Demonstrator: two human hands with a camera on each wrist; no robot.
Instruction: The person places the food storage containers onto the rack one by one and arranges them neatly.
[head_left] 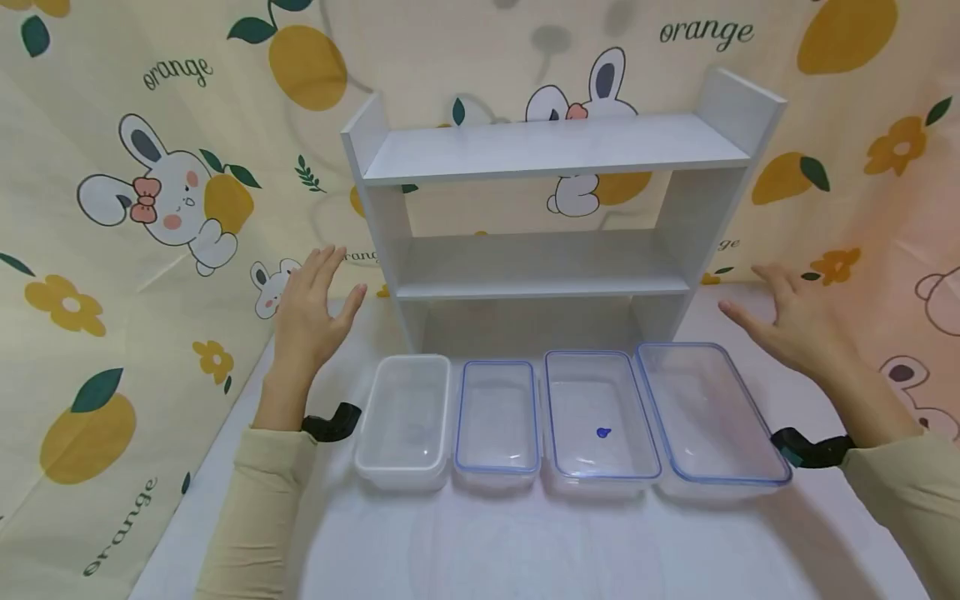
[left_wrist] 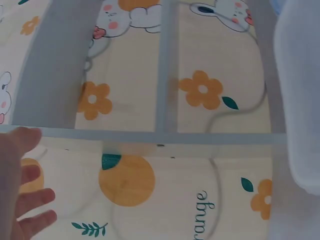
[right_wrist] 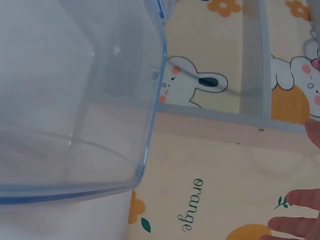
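Note:
My left hand [head_left: 307,321] is raised at the left of a white shelf unit [head_left: 543,290], fingers extended and holding nothing. On the other side my right hand [head_left: 802,325] hovers with spread fingers, also holding nothing. Between them a row of clear lidded-style containers stands on the table before the shelf: a frosted container [head_left: 405,408] at the left, a small blue-rimmed container [head_left: 497,417], a wider blue-rimmed container [head_left: 588,392] with a small blue mark on it, and the largest container [head_left: 705,408] at the right. Neither hand touches them. The wrist views show the fingers [left_wrist: 37,200] and fingers [right_wrist: 300,200] apart from the shelf's contents.
The white tabletop [head_left: 487,550] runs in front of the containers. Behind and at both sides hangs a cloth [head_left: 165,333] printed with rabbits and oranges. The shelf's top board [head_left: 555,150] lies between two raised side panels.

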